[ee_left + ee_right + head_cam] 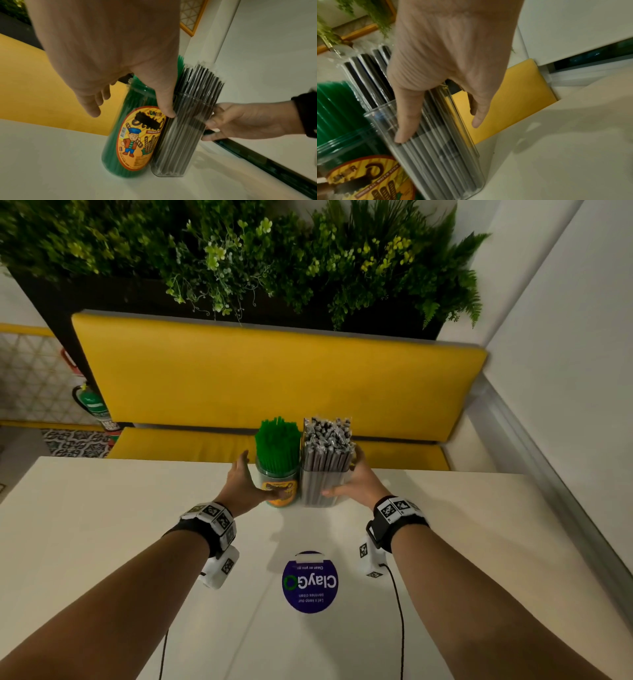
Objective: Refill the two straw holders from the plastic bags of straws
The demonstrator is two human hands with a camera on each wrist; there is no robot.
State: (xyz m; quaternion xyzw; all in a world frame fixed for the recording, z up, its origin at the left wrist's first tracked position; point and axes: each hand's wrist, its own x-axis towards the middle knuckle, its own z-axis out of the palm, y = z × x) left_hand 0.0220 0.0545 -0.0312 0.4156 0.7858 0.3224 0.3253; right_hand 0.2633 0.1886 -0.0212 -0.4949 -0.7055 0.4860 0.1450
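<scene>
Beyond round purple sticker (pixel 310 583): labelled green-straw jar (pixel 274 474), clear grey-straw holder (pixel 323 484), upright (touching). Left hand (pixel 239 484) straight-fingered, thumb on jar; right hand (pixel 363 484) grasping holder.
</scene>
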